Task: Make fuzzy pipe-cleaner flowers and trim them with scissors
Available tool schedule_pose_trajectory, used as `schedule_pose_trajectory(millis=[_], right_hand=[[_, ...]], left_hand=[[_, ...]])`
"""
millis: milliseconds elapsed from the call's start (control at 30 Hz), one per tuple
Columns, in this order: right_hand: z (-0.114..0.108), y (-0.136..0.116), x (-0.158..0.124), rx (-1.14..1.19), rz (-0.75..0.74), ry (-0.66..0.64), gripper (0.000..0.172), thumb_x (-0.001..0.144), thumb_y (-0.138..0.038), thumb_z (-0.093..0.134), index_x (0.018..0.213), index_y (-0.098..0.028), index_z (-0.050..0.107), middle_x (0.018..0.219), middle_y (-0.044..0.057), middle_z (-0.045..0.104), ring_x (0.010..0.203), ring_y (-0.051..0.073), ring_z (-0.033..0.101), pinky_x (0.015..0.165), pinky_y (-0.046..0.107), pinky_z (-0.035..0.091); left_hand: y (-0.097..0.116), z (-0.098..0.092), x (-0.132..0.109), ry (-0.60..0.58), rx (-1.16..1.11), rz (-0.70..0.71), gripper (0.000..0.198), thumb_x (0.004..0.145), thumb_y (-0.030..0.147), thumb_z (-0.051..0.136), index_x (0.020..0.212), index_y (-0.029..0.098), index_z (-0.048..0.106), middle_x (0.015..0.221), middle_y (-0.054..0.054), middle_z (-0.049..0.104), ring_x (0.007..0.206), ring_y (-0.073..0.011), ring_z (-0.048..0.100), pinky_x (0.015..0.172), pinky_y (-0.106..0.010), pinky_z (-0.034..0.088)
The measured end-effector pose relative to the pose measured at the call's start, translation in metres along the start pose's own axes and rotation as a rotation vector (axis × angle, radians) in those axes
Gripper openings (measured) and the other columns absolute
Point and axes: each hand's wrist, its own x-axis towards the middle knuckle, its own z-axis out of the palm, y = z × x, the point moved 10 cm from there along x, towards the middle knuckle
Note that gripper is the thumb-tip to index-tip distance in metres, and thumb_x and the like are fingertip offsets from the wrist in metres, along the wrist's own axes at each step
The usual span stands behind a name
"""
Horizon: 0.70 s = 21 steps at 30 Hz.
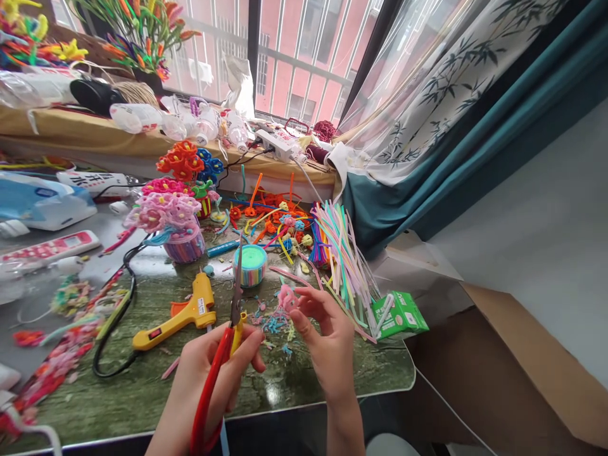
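Window (313,79): dark-framed, with pale bars and a pink building (280,69) outside.
Curtain (465,152): teal, hanging beside a sheer panel (441,82) printed with dark bamboo leaves.
Sill (57,132): covered in tan cloth.
Bottles (135,118): clear plastic, several lying on the sill.
Power strip (275,145): white, black plugs in it, on the sill.
Yarn ball (325,130): dark red, near the power strip.
Tabletop (384,367): mottled dark green, rounded at the right front corner.
Packet (42,201): blue and white, far left.
Green box (403,313): near the tabletop's right edge.
Cardboard box (527,361): open, right of the tabletop.
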Motion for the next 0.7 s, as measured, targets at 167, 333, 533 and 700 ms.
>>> schedule_pose_trajectory(millis=[167, 333, 533, 700], right_hand=[[0.009, 0.010, 0.000, 0.280, 0.058, -0.079, 0.036, 0.085, -0.038, 0.097, 0.119, -0.034, 0.085, 0.109, 0.001, 0.087, 0.094, 0.018, 0.081, 0.088, 0.027, 0.064], [0.012, 0.003, 0.001, 0.329, 0.000, -0.093, 0.022, 0.084, -0.034, 0.098, 0.104, -0.032, 0.090, 0.105, 0.001, 0.087, 0.099, 0.019, 0.082, 0.091, 0.028, 0.065], [0.004, -0.005, -0.001, 0.287, -0.114, -0.004, 0.014, 0.088, -0.030, 0.095, 0.100, -0.029, 0.089, 0.102, 0.003, 0.084, 0.097, 0.020, 0.080, 0.086, 0.029, 0.066], [-0.001, -0.013, -0.003, 0.289, -0.194, 0.055, 0.013, 0.091, -0.027, 0.092, 0.103, -0.027, 0.087, 0.105, 0.004, 0.082, 0.099, 0.020, 0.080, 0.087, 0.031, 0.066]], left_hand=[[-0.014, 0.006, 0.004, -0.079, -0.026, -0.017, 0.065, 0.081, 0.083, 0.065, 0.054, 0.024, 0.063, 0.028, 0.009, 0.034, 0.031, -0.0076, 0.029, 0.040, -0.021, 0.028], [-0.015, 0.008, 0.003, -0.137, -0.027, -0.012, 0.065, 0.084, 0.082, 0.066, 0.055, 0.024, 0.061, 0.029, 0.010, 0.035, 0.032, -0.0064, 0.030, 0.044, -0.021, 0.033], [-0.004, -0.001, -0.008, -0.051, -0.047, -0.029, 0.069, 0.083, 0.089, 0.060, 0.075, 0.022, 0.073, 0.039, 0.011, 0.038, 0.039, -0.0069, 0.030, 0.046, -0.020, 0.029], [0.008, -0.053, -0.030, 0.239, 0.178, 0.131, 0.058, 0.082, 0.085, 0.064, 0.086, 0.027, 0.073, 0.054, 0.008, 0.051, 0.047, -0.0118, 0.044, 0.047, -0.022, 0.037]])
